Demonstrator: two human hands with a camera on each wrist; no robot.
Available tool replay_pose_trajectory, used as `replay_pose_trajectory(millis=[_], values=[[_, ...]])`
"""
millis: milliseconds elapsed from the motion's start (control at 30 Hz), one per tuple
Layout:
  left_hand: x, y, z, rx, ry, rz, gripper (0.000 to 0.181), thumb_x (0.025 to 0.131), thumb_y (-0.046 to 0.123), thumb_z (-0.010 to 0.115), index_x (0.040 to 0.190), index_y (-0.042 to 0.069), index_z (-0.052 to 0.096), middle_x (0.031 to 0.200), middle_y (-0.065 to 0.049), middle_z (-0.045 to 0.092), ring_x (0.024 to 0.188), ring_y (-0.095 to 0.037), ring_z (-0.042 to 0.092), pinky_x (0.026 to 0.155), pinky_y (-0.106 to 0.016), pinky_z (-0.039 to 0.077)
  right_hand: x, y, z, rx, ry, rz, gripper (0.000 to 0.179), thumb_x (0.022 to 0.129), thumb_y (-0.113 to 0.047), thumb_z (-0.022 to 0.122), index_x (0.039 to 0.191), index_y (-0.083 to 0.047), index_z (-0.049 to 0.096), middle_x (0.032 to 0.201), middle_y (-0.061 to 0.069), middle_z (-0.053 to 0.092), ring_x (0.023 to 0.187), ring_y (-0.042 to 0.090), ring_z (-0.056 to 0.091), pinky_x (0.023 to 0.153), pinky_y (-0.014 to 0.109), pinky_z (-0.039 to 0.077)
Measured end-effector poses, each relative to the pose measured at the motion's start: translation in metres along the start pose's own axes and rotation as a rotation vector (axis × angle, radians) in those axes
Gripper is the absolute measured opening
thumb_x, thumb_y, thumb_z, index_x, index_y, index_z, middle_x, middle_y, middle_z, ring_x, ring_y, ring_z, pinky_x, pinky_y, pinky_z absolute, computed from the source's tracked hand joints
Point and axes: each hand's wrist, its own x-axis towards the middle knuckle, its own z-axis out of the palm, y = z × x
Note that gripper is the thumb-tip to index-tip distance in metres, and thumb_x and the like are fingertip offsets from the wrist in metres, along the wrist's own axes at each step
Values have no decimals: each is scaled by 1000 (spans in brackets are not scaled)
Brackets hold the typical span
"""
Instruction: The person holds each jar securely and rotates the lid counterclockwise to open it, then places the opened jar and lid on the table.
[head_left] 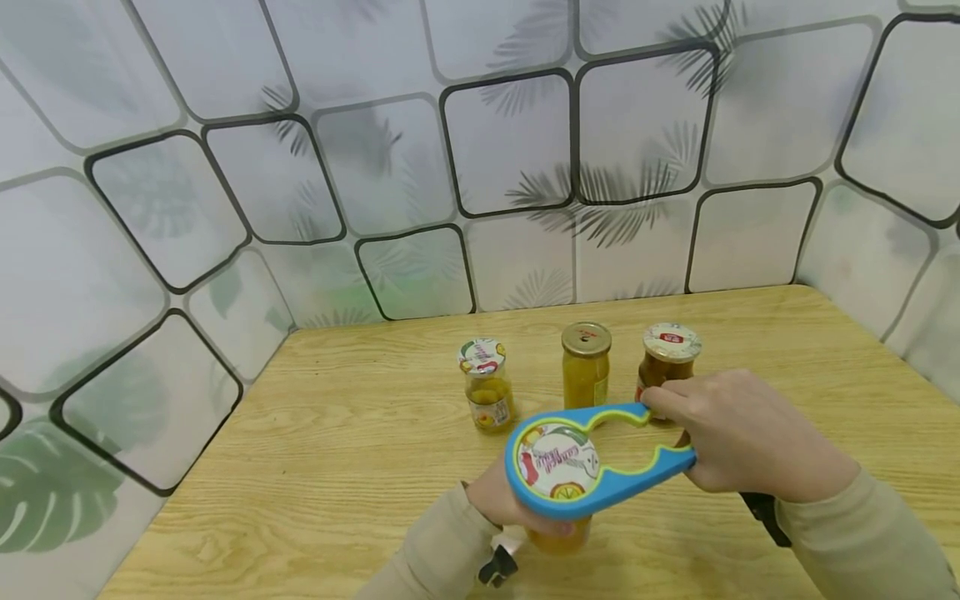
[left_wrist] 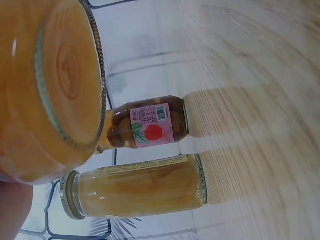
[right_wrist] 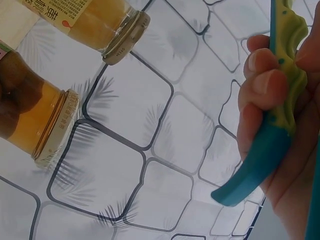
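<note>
In the head view my left hand [head_left: 495, 498] grips a glass jar [head_left: 558, 542] of orange-yellow contents, and the fruit-patterned lid [head_left: 558, 460] faces up. My right hand [head_left: 738, 433] holds a blue jar opener [head_left: 637, 487] with yellow ridged inner edges by its handle end. The opener's closed end loop surrounds the lid. In the left wrist view the bottom of the gripped jar [left_wrist: 67, 82] shows large and close. The right wrist view has the fingers [right_wrist: 267, 87] curled round the opener's handle [right_wrist: 255, 162].
Behind the hands on the wooden table [head_left: 300, 467] stand a small jar with a patterned lid [head_left: 491, 404], a gold-lidded yellow jar [head_left: 585, 375] and a darker jar with a whitish lid [head_left: 670, 350]. A patterned wall covering [head_left: 510, 142] rises along the table's back.
</note>
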Motion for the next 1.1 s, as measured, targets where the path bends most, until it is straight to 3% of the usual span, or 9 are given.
replay_pose_trajectory(millis=[300,600,900,1100], values=[[0,-1,0,3,-52,6,74,56,-21,63,122,-14,31,112,-30,44,102,-5,44,98,-32,30,-1,2,-1,34,9,-27,46,39,-2,60,84,-13,57,66,-16,48,47,-6,37,37,16,30],[0,0,1,3,-108,127,68,55,-24,62,116,-17,33,107,-35,43,102,-8,44,98,-34,31,-2,3,-1,60,19,-51,49,39,-2,59,86,-13,57,69,-13,52,49,-8,42,38,14,32],[-1,2,1,-47,-109,69,67,55,-23,61,116,-17,34,107,-33,45,99,-5,47,97,-33,32,-2,1,-2,102,-21,-40,49,40,-1,60,88,-11,58,71,-11,54,49,-8,44,39,14,35],[0,1,0,-43,-120,97,65,54,-24,62,114,-17,37,107,-33,46,99,-7,48,97,-34,33,-2,1,-2,113,-29,-44,47,41,-2,61,87,-9,58,72,-8,56,50,-7,45,40,15,36]])
